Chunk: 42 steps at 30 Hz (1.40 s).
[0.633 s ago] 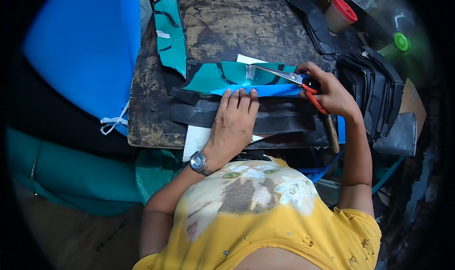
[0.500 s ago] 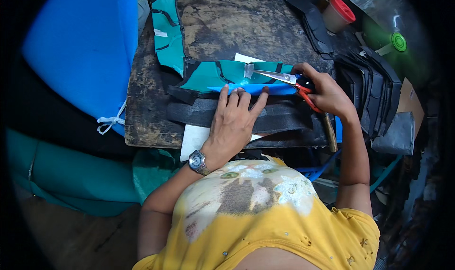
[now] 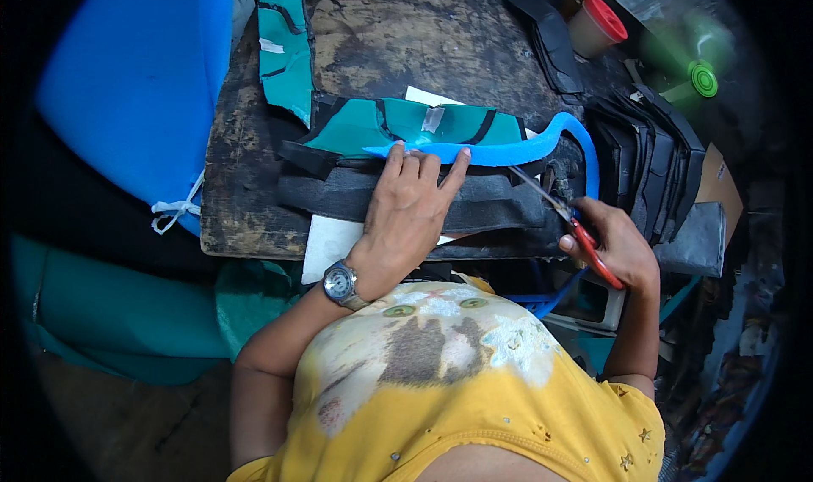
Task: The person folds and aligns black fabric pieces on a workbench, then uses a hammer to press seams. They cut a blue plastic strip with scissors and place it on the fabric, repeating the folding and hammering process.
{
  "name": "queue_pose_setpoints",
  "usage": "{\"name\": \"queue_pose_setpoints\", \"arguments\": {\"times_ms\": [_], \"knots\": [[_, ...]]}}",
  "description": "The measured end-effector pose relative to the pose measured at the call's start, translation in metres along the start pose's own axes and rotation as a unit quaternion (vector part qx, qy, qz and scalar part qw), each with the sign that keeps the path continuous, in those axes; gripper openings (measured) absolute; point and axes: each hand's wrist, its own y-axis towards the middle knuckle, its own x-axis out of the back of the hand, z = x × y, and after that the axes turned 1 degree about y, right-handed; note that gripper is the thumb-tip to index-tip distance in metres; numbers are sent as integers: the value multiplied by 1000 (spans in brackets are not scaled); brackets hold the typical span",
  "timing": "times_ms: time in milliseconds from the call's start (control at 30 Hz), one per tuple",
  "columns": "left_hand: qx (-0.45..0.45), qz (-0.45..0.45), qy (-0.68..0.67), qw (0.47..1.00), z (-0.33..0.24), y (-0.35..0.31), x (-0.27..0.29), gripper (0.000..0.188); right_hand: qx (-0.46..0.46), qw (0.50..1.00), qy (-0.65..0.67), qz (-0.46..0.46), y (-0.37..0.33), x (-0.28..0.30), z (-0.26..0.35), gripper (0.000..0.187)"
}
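Blue foam strip under flat left hand; right hand fingers clasping scissors.

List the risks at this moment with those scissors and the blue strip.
1. The left hand presses the blue strip with fingertips on its edge, near the scissors in the right hand; a slip could nick them.
2. The strip curves over stacked black pieces, so the cut may wander.
3. The teal piece beneath could get snipped.
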Motion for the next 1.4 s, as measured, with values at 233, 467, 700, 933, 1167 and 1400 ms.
{"name": "queue_pose_setpoints", "arguments": {"times_ms": [233, 467, 700, 933, 1167, 1400], "knots": [[3, 3, 3, 1000, -1, 0, 1, 64, -82, 992, -97, 17, 3, -21, -2, 86], [-2, -8, 14, 1000, 1, -1, 1, 63, -48, 996, -72, 20, 15, -20, -7, 85], [-2, -13, 18, 1000, -1, -2, -2, 62, -44, 999, -26, 13, 20, -18, -1, 78], [6, -112, -67, 991, 1, -1, 15, 62, -47, 993, 105, -22, 13, -14, 6, 62], [195, -116, -715, 661, -20, 51, 16, 55, 7, 973, 211, -95, -2, -13, 19, 43], [122, -225, -804, 536, -14, 93, 12, 46, 35, 964, 255, -64, 2, -11, 22, 59]]}}
